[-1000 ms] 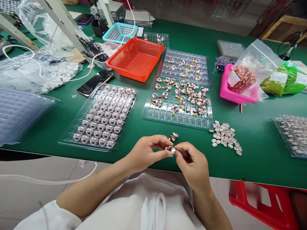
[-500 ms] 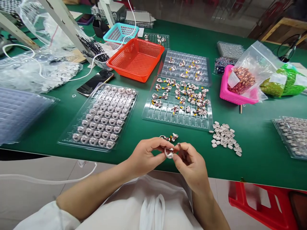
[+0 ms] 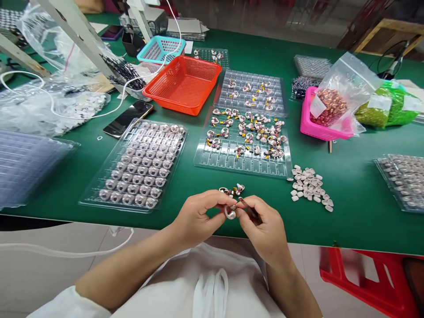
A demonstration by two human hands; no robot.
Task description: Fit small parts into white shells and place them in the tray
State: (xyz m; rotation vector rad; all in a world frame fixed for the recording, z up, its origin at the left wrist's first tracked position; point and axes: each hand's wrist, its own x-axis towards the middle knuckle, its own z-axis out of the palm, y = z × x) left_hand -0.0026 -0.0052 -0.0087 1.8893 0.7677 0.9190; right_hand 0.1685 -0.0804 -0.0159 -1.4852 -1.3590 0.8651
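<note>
Just over the table's near edge, my left hand [image 3: 202, 216] is closed, pinching a pearly white, C-shaped earbud shell [image 3: 230, 213] between thumb and fingertips. My right hand [image 3: 265, 225] meets it from the other side, its thumb and forefinger at the shell. A dark, slim tool resembling tweezers [image 3: 250, 210] lies in the right hand's grip, mostly hidden by the fingers. Right behind the hands lie a few loose earbud pieces [image 3: 239, 189] with yellow and dark bits. A pile of small white caps [image 3: 309, 185] is to the right.
A clear tray of pearly shells [image 3: 135, 168] stands left; trays with wired earbud parts [image 3: 245, 132] lie ahead. Behind are a red basket [image 3: 182, 86], a phone [image 3: 127, 118] and a white cable [image 3: 124, 90]. A pink basket [image 3: 326, 130] with bagged parts stands right.
The shell has been turned between my fingers, so its open curve now faces up and right. Both hands have stayed close together. The view has shifted slightly.
</note>
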